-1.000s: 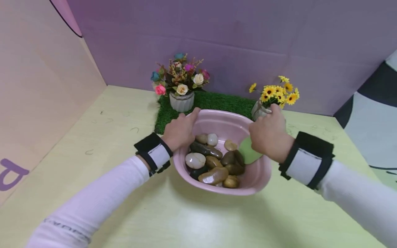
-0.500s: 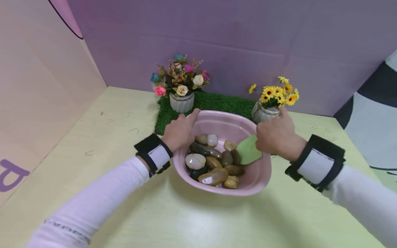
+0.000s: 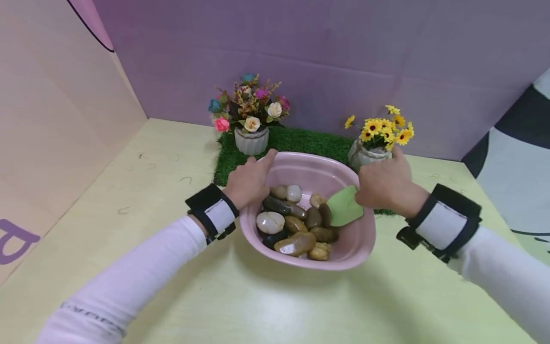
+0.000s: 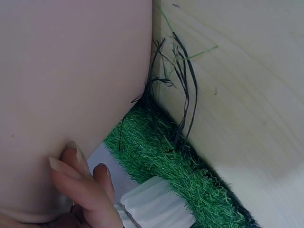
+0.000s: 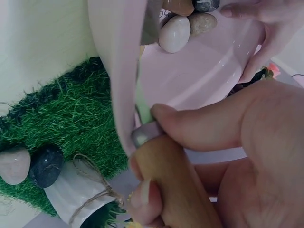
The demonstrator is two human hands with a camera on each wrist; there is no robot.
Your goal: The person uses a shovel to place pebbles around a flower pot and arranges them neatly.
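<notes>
My left hand grips the left rim of a pink plastic basin, its fingers against the outer wall and its thumb inside. Several smooth wet-looking stones in brown, black and white lie in the basin, mostly at the left and near side. My right hand holds a small trowel by its wooden handle, with the thumb near the metal collar. The trowel's green blade dips into the basin's right side, next to brown stones. In the right wrist view, the collar is close to the rim.
A green turf mat lies behind the basin. On it stand a pot of mixed flowers and a pot of yellow flowers. Two stones sit beside the yellow flowers' pot. A purple backdrop rises behind the table.
My right hand has moved right, and the green blade has shifted toward the basin's right wall. A few brown stones beside the blade moved slightly. My left hand and the basin stay put.
</notes>
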